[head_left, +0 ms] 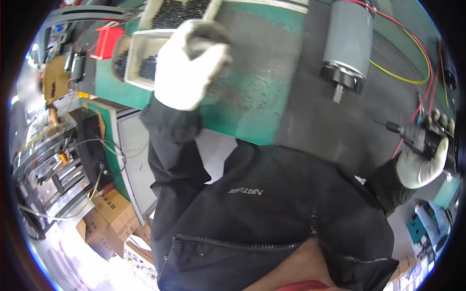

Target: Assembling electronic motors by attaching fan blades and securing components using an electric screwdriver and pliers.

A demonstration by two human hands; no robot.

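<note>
My left hand (182, 72), in a white glove with greyed fingertips, is raised over the green mat beside the bins of small dark screws. Its thumb and fingers are curled together, and anything between them is too blurred to make out. At the far right, my right hand (421, 164), also gloved, is wrapped round a black electric screwdriver (412, 136) with its thin bit pointing left. Between the hands, at the back, a grey cylindrical motor (348, 39) lies on the dark bench top with its metal shaft towards me.
White bins (141, 60) and a red holder (105, 42) stand at the back left. Red and yellow wires (421, 81) loop across the right side. The green mat (252, 104) ends at the bench's near edge. Cardboard boxes (109, 213) sit lower left.
</note>
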